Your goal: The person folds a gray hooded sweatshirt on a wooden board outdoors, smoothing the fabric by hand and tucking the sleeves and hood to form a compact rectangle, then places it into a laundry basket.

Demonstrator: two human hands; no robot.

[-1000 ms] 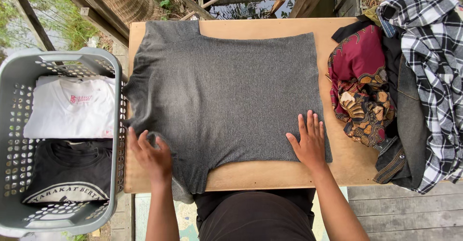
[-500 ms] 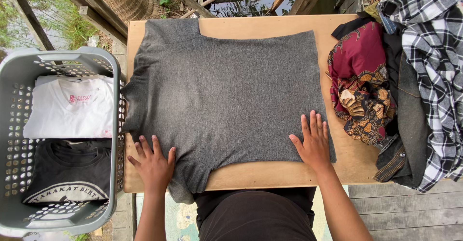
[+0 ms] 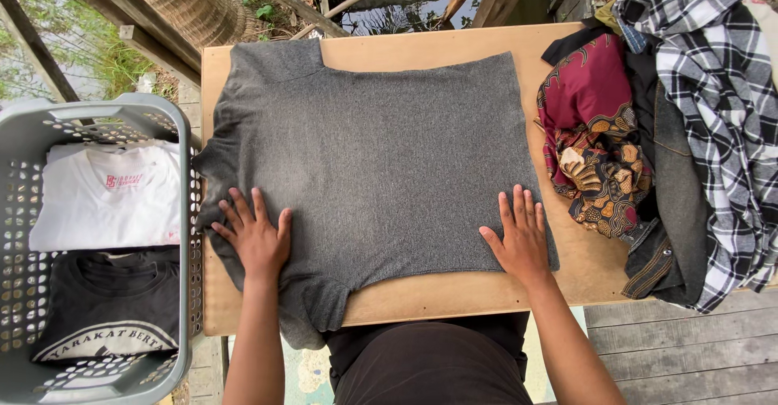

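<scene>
Grey shirt [image 3: 381,154] lies flat on the wooden table [image 3: 454,287] under both my palms: left hand [image 3: 255,239] fingers spread, right hand [image 3: 519,239] fingers loosely together. Left of my left hand, a white folded tee [image 3: 109,198] shows a small red label.

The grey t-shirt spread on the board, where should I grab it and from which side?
Probably pinch the grey t-shirt at its near edge, coming from the person's side. It lies flat on the wooden board, with the left hand by the near sleeve and the right hand at the hem corner, both open and pressing flat.
</scene>
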